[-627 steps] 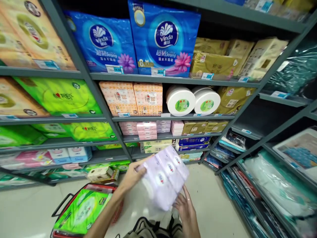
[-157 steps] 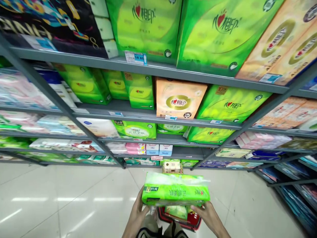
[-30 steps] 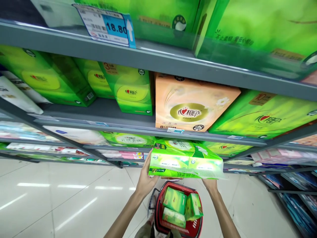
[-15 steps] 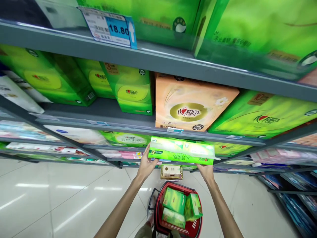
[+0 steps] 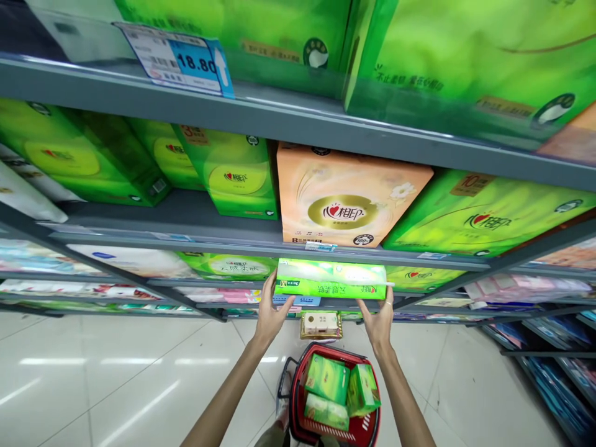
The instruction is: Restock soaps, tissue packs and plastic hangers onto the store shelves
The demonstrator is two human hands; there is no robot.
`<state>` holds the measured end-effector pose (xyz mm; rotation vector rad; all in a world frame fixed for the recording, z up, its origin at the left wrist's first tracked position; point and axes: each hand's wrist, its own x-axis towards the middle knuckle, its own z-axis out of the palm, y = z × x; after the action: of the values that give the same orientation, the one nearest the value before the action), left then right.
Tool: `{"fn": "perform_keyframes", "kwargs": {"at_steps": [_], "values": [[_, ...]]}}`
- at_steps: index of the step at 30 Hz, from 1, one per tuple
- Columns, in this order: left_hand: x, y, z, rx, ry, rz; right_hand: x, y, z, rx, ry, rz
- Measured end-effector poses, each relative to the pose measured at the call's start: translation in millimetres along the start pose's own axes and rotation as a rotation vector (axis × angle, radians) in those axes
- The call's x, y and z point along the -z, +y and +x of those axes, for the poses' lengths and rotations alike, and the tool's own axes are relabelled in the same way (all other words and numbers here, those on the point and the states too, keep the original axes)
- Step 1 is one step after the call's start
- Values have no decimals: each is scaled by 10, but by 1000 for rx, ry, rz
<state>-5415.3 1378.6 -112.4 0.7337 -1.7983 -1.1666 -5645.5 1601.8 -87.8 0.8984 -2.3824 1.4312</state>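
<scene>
Left hand [image 5: 274, 313] and right hand [image 5: 379, 320] both up, fingers spread, holding a green tissue pack [image 5: 330, 279] by its two short ends. Neither hand is closed into a fist; each has only that pack. The right hand has a ring [image 5: 387, 303] on one finger.

Pack long axis runs left-right, roughly level and parallel to the shelf edge. The long printed side faces the camera, with its lettering upside down. Pack sits just below the lip of a grey steel shelf [image 5: 382, 256]; can't tell if it touches. It blocks part of the lower green packs behind it [image 5: 228, 267], and whatever is behind the pack is hidden.

Below the hands, a small gold-wrapped tissue pack [image 5: 320, 324]; can't tell what it rests on. Red basket [image 5: 326, 351] stands on the tile floor [image 5: 93, 385], bottom cut off by the frame, with three green packs [image 5: 327, 379] inside.

Farther up, a large peach tissue box [image 5: 344, 192] sits between green boxes [image 5: 488, 214]. On the upper shelf, a price tag [image 5: 174, 59] reads 18.80, under big green packs [image 5: 465, 56] cut off by the top edge. Low shelves at the sides are too small to make out.
</scene>
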Motion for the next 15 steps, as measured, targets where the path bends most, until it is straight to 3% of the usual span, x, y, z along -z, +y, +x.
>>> {"fn": "perform_keyframes", "kwargs": {"at_steps": [3,5,11,15], "values": [[52,73,11,-104,-15,67,73,-79,5,222,-27,-152],[61,134,99,-129,-28,103,109,-127,125,278,-100,-216],[-36,246,416,44,60,99,131,-301,446,222,-145,-212],[-52,214,323,20,79,130,179,-421,417,161,-194,-266]]}}
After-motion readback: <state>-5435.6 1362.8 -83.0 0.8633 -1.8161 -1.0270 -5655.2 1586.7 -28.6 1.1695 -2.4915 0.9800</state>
